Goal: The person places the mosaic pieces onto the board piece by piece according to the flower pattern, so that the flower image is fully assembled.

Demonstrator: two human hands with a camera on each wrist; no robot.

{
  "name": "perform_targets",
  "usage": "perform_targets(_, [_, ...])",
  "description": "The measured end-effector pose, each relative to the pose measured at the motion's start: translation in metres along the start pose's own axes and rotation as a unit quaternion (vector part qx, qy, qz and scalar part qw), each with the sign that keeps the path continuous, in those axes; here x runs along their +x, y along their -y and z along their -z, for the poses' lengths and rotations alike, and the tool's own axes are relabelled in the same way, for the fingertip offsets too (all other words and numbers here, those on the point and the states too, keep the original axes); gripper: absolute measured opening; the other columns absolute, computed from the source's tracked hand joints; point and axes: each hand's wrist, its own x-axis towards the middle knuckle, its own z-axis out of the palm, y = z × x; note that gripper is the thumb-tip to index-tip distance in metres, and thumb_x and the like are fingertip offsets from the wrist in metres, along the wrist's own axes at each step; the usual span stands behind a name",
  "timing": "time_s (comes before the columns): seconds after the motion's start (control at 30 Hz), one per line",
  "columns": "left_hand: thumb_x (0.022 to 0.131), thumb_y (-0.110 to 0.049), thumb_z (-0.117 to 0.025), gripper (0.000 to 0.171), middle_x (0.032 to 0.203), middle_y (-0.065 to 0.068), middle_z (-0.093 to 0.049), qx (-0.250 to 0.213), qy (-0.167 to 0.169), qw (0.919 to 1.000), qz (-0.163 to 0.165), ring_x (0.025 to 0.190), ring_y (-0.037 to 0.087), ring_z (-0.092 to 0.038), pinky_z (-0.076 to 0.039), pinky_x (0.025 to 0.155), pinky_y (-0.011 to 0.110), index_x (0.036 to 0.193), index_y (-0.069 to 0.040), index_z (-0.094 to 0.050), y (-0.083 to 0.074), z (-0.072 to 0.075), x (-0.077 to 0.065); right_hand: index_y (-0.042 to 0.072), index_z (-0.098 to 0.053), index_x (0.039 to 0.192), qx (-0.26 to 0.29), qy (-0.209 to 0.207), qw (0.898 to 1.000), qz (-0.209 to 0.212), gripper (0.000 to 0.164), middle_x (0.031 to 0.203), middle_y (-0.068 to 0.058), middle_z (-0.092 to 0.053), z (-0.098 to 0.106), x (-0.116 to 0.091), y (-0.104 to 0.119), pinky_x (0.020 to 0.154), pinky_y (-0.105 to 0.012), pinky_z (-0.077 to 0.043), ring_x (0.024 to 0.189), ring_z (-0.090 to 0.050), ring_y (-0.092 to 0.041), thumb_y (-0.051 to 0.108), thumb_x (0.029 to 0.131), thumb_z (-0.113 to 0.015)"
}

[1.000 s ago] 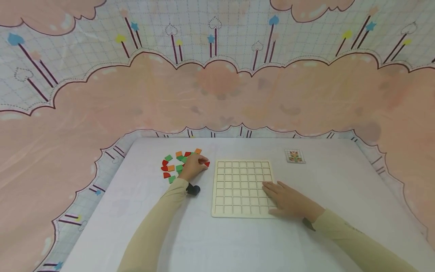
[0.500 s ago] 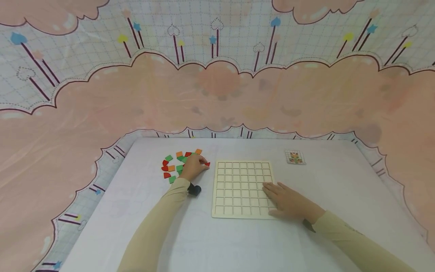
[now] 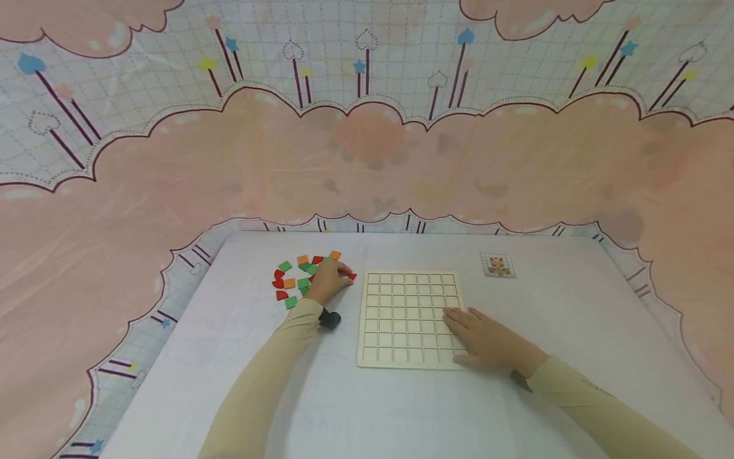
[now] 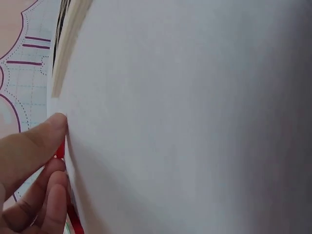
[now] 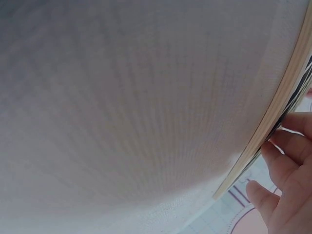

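My left hand is at the right side of a loose group of coloured tiles. Its thumb and fingertips pinch a small red tile; the left wrist view shows red between thumb and fingers. The tile's full outline is hidden. Right of it lies a pale wooden grid board with rows of square cells. My right hand rests on the board's right edge, fingers extended, as the right wrist view also shows the fingers along the rim.
Around my left hand lie several green tiles, orange tiles and red tiles, some partly covered by the hand. A small pattern card with a flower design lies at the back right. Everything is on a white table.
My left hand has shifted very slightly to the right, with the red tile at its fingertips. My right hand and the board keep their places.
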Motion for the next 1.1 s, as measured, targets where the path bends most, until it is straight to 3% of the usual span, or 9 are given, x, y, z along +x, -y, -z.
perform_targets(0.23, [0.076, -0.004, -0.075, 0.024, 0.096, 0.012, -0.070, -0.014, 0.000, 0.9998, 0.014, 0.089, 0.022, -0.058, -0.049, 0.080, 0.034, 0.099, -0.001, -0.072, -0.011, 0.000, -0.001, 0.000, -0.033, 0.144, 0.009, 0.007, 1.000, -0.009, 0.076, 0.152, -0.014, -0.031, 0.000, 0.000, 0.001, 0.114, -0.050, -0.024, 0.140, -0.030, -0.030, 0.051, 0.091, -0.051])
perform_targets(0.53, [0.076, -0.006, -0.075, 0.023, 0.096, 0.010, -0.066, -0.032, -0.009, 0.9989, 0.033, 0.083, 0.019, -0.053, -0.046, 0.073, 0.027, 0.100, -0.004, -0.073, -0.002, -0.007, 0.000, 0.001, -0.032, 0.144, 0.007, 0.009, 1.000, -0.008, 0.075, 0.153, -0.014, -0.029, -0.002, -0.001, 0.001, 0.114, -0.049, -0.023, 0.141, -0.028, -0.030, 0.051, 0.092, -0.049])
perform_targets(0.77, [0.077, -0.007, -0.075, 0.020, 0.094, 0.010, -0.066, -0.049, -0.028, 0.9982, 0.020, 0.082, 0.019, -0.055, -0.046, 0.071, 0.026, 0.097, -0.004, -0.073, 0.003, -0.009, -0.001, 0.000, -0.033, 0.144, -0.002, 0.004, 1.000, -0.001, 0.074, 0.153, -0.015, -0.030, 0.000, -0.001, 0.001, 0.114, -0.049, -0.024, 0.141, -0.029, -0.031, 0.050, 0.092, -0.048])
perform_targets(1.1, [0.076, -0.011, -0.077, 0.021, 0.092, 0.008, -0.066, -0.061, -0.025, 0.9978, 0.008, 0.081, 0.018, -0.053, -0.042, 0.068, 0.023, 0.096, -0.007, -0.074, 0.013, -0.011, 0.004, 0.000, -0.032, 0.145, -0.004, 0.006, 1.000, -0.003, 0.075, 0.153, -0.014, -0.029, -0.005, -0.001, -0.001, 0.114, -0.048, -0.025, 0.141, -0.028, -0.030, 0.052, 0.092, -0.048])
